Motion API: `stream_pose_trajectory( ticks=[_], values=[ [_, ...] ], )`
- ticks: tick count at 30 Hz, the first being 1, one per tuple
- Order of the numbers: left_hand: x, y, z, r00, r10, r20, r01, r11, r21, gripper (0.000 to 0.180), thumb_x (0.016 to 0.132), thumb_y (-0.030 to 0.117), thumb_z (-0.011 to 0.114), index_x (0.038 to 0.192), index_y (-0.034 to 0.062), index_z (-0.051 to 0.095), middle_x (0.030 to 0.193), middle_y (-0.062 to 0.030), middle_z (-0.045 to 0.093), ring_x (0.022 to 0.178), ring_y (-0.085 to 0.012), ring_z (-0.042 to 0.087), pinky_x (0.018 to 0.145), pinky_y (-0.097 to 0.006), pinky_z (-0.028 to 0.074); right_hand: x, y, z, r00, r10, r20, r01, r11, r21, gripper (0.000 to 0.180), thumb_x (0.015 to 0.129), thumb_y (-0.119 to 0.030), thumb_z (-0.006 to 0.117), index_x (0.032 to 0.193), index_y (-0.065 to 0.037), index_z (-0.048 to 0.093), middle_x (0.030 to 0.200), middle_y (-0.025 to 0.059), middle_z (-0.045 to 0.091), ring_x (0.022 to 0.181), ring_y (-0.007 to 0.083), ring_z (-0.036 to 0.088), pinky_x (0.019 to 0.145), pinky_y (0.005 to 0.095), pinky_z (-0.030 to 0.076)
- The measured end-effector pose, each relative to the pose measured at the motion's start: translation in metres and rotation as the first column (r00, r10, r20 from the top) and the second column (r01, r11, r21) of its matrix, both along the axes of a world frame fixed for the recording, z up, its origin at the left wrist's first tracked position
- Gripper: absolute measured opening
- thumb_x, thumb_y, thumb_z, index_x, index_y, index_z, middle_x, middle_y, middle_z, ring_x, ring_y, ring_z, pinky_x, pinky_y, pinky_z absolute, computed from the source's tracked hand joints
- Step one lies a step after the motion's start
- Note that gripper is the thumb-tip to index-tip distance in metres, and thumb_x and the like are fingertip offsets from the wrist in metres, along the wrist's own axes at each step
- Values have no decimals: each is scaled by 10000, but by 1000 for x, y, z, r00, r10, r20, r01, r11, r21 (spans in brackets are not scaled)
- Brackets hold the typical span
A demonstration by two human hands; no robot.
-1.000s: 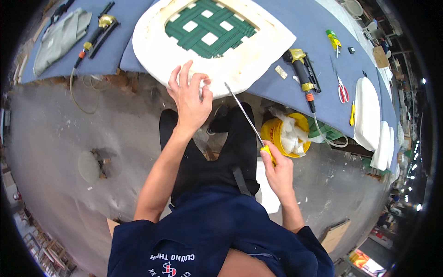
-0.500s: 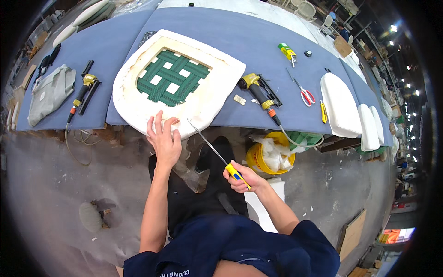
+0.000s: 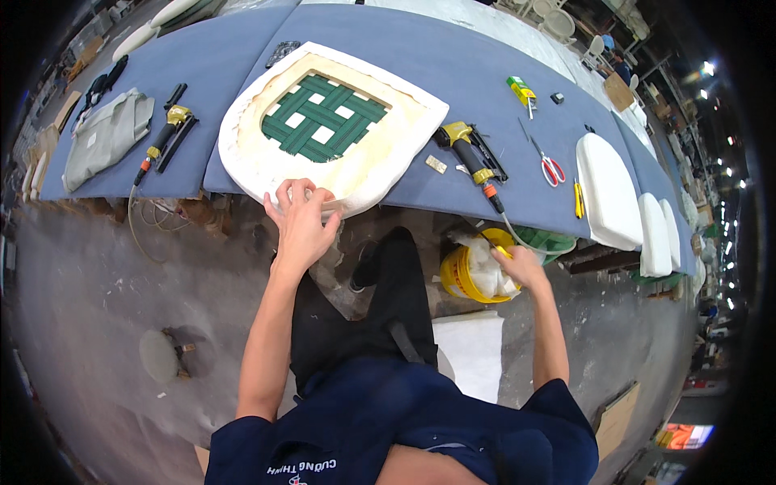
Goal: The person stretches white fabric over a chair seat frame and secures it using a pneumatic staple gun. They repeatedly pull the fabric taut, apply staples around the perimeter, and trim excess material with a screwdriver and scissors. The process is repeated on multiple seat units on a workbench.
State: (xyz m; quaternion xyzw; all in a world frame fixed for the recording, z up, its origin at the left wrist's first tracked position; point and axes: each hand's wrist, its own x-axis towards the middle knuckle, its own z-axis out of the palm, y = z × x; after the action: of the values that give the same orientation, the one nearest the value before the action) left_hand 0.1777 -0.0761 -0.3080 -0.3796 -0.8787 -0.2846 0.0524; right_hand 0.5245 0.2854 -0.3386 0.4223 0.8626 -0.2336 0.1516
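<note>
A chair seat cushion (image 3: 408, 133) in white cover lies underside up on the blue-covered table, its green woven webbing (image 3: 323, 117) showing within a pale frame. At its near edge my left hand (image 3: 305, 222) is closed, fingers curled over the rim and pressing the white cover. My right hand (image 3: 524, 267) is closed beside the yellow bucket (image 3: 454, 275), away from the cushion. A thin dark shaft runs up-left from its fingers, matching the screwdriver; the yellow handle is hidden. White stuffing (image 3: 489, 271) fills the bucket.
Staple guns with hoses lie right (image 3: 469, 153) and left (image 3: 168, 133) of the cushion. Farther right are red-handled scissors (image 3: 550, 166), a yellow cutter (image 3: 578, 200) and white padded pieces (image 3: 606, 194). Grey fabric (image 3: 109, 137) lies at left. A stool (image 3: 159, 356) stands on the floor.
My right hand has swung right with the screwdriver, from below the cushion to the bucket. My left hand has curled its fingers onto the cushion's near edge. The view has shifted slightly.
</note>
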Motion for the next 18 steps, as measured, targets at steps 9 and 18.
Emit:
stream_pose_trajectory(
  ticks=[9, 18],
  values=[
    [22, -6, -40, 991, 93, -93, -53, 931, 361, 212, 871, 176, 865, 1079, 212, 843, 1221, -21, 610, 1254, -329, 499, 1107, -529, 323, -30, -85, 80, 506, -239, -829, -239, 884, -401, 126, 1125, -157, 639, 1202, -59, 645, 1143, 92, 775, 828, 126, 644, 711, 310, 531],
    [30, -12, -48, 1000, 28, -13, -19, 897, 442, 366, 829, 33, 830, 1156, 196, 844, 1204, -45, 599, 1126, -276, 537, 987, -437, 438, -222, -181, 113, 86, 62, -994, -494, 869, 12, 144, 1098, -49, 651, 1226, -49, 583, 1251, 137, 756, 766, 100, 624, 732, 268, 542]
  ],
)
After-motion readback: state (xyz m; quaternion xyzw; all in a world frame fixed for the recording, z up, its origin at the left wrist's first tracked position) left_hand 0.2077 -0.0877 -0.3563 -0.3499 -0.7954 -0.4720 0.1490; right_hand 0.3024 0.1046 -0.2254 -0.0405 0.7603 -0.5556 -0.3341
